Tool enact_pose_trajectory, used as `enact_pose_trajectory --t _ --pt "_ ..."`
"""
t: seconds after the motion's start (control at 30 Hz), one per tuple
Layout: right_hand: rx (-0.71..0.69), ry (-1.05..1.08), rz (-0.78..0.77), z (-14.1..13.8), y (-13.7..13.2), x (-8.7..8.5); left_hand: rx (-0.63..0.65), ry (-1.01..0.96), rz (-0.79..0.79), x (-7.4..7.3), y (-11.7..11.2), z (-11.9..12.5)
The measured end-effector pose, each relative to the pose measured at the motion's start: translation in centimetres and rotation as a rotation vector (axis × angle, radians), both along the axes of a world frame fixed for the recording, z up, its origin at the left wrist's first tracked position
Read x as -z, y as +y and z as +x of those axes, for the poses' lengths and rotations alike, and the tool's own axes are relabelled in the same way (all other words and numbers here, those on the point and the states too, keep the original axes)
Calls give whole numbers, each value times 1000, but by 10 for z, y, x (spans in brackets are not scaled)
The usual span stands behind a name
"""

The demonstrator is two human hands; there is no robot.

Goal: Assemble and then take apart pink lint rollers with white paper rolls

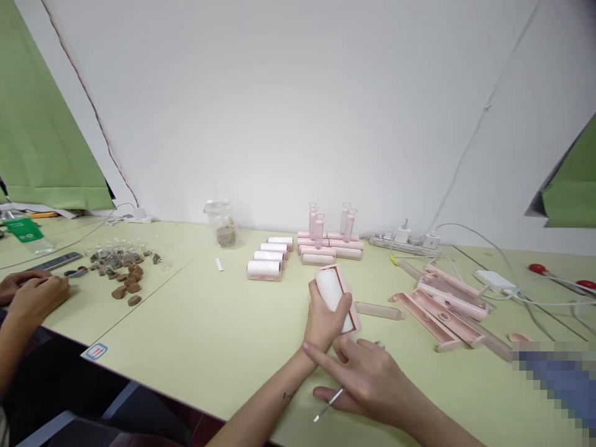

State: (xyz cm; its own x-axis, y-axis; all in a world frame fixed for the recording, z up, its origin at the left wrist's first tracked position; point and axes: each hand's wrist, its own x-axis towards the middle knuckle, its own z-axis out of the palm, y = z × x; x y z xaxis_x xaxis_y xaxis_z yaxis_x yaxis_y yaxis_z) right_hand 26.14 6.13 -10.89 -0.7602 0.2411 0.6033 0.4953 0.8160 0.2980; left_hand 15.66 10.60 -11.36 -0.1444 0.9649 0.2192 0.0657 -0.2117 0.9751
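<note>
White roll (328,288) leans in a pink casing (345,279), left hand (327,320) around it

The left hand's grip is wrapped about the white roll and its pink casing, thumb across the front near the lower end. Held over the table (223,347), the piece has its long axis running steeply from upper left to lower right: one end points away and slightly left, the other back toward the near edge and right. The right hand (370,375) pinches a slim tool (330,404) in its grip, metal tip pointing down and left, while its index finger reaches across the left wrist.

Just right of the held piece, a clear tube (379,310) lies nearly sideways, between it and a jumble of pink troughs (423,318). Beyond, to the left, four white-faced rollers (264,269) lie in a slanting row, axes side to side; behind the piece, clear bottles (319,231) stand upright among more pink pieces (345,252). Farther right come a power strip (391,243) and a white adapter (494,281). Far left, brown discs (133,288) lie near another person's hands (40,298).
</note>
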Motion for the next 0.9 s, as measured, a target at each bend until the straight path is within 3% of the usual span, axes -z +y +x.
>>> enact_pose_trajectory --t 0.07,0.13,0.2,0.27,0.33,0.43,0.5,0.57,0.63,0.7,0.8,0.9 --pt "88 -23 39 2 5 5 -23 -87 -16 -3 2 -2" --pt "260 35 114 12 18 6 -60 -146 -24 -6 4 -6" --pt "472 193 127 26 32 2 -82 -159 -14 -8 6 -12" --pt "567 392 60 40 43 -4 -85 -157 -7 -9 8 -17" --pt "489 531 -83 49 49 -10 -70 -146 -19 -10 10 -19" --pt "386 672 -438 50 50 -14 5 -68 -40 -14 13 -16" --pt "382 750 -666 45 49 -15 106 54 -17 -17 13 -11" --pt "368 799 -787 40 49 -16 230 213 43 -20 10 -6" --pt "367 797 -825 40 49 -19 304 351 110 -20 6 -3" --pt "386 768 -796 45 46 -22 280 472 187 -17 3 -4" --pt "438 719 -759 53 39 -27 135 671 272 -9 1 -11" --pt "443 619 -799 53 33 -31 -11 788 256 -2 4 -20"
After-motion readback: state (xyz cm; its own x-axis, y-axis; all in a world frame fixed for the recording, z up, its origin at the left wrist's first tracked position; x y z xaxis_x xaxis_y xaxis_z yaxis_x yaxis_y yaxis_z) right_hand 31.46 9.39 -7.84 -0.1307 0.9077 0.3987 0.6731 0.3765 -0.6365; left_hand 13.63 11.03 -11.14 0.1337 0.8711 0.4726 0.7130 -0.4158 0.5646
